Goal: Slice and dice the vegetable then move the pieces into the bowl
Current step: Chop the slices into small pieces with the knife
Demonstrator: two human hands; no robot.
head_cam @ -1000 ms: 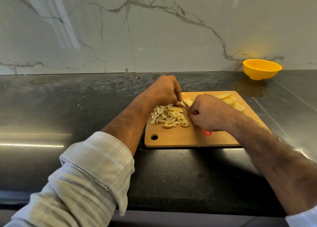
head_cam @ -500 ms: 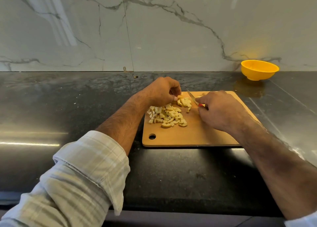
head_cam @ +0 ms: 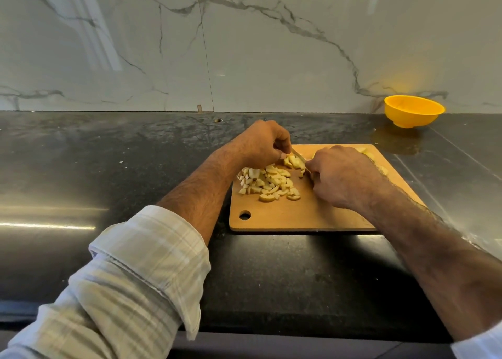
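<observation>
Wooden cutting board (head_cam: 312, 217), on dark table (head_cam: 108, 168). Diced vegetable pile (head_cam: 269, 182) at board's left. Left hand (head_cam: 260, 144) pinches uncut strips (head_cam: 293, 161); right hand (head_cam: 342, 176) grips knife (head_cam: 298, 155). Yellow bowl (head_cam: 414, 111), far right, well apart.
</observation>
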